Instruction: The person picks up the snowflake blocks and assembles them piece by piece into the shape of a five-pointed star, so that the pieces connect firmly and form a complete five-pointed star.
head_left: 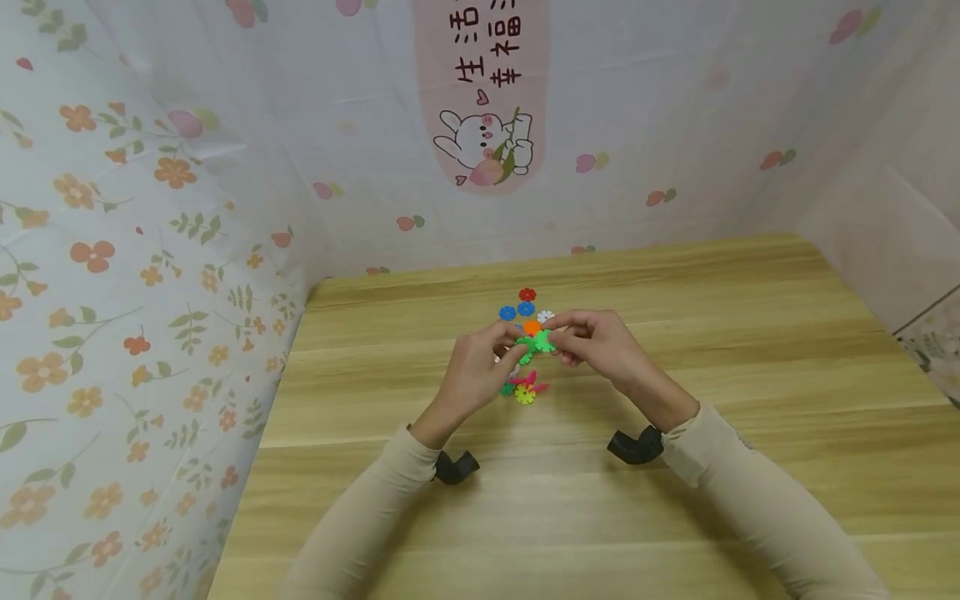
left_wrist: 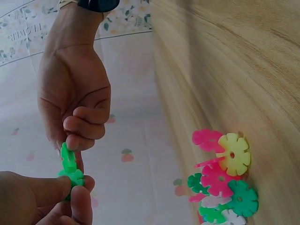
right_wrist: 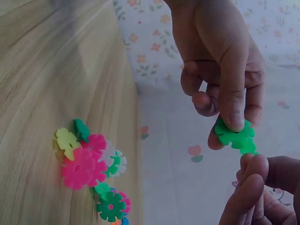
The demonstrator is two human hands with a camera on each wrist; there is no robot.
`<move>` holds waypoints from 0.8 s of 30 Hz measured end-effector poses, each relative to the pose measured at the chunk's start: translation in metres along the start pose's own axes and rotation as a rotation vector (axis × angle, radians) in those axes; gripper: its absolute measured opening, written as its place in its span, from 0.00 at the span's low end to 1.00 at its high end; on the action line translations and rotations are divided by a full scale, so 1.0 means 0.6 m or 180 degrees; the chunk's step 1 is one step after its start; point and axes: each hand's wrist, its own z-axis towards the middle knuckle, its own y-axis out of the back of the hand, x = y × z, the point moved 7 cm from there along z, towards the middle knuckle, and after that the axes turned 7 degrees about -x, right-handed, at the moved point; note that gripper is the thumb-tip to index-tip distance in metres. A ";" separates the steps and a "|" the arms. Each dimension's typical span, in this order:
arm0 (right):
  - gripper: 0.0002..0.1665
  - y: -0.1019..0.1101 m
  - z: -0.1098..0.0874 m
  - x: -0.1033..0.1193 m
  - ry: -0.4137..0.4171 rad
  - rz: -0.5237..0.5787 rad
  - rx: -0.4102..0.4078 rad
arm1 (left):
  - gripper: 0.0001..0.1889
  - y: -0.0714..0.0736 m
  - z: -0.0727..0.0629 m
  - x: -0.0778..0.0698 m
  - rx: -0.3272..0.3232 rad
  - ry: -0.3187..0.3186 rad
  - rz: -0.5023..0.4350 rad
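Close over the pile, my left hand [head_left: 476,367] pinches a green flower-shaped disc [left_wrist: 72,178] between thumb and fingers. Opposite it, my right hand [head_left: 611,346] pinches a second green disc [left_wrist: 68,158], its fingertips at the rim. The two discs meet edge to edge, and fingers hide part of the join. In the right wrist view the left hand's disc [right_wrist: 233,134] shows its notched edge and centre hole; the other disc [right_wrist: 248,146] is mostly covered by the right fingertips.
Loose notched discs lie on the wooden table below the hands: yellow [head_left: 526,394], pink [left_wrist: 218,179], dark green [right_wrist: 111,206], orange [head_left: 532,327], blue [head_left: 507,313], white [head_left: 546,317] and red [head_left: 527,294]. Patterned cloth walls [head_left: 360,125] stand behind and at the left.
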 end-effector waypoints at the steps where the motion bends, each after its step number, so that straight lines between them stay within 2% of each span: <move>1: 0.15 0.000 0.000 0.001 -0.0006 0.0015 -0.0004 | 0.05 0.000 0.001 -0.002 -0.0017 -0.0018 -0.0008; 13: 0.14 -0.006 -0.005 0.010 -0.0057 0.0339 -0.0007 | 0.05 0.001 -0.007 -0.019 -0.0328 -0.0397 -0.0011; 18: 0.14 -0.008 -0.007 0.013 -0.0052 0.0395 0.0018 | 0.04 0.003 -0.009 -0.024 -0.0432 -0.0441 0.0046; 24: 0.14 -0.016 -0.006 0.015 -0.0014 0.0456 0.0040 | 0.04 0.006 -0.012 -0.023 -0.0557 -0.0404 0.0022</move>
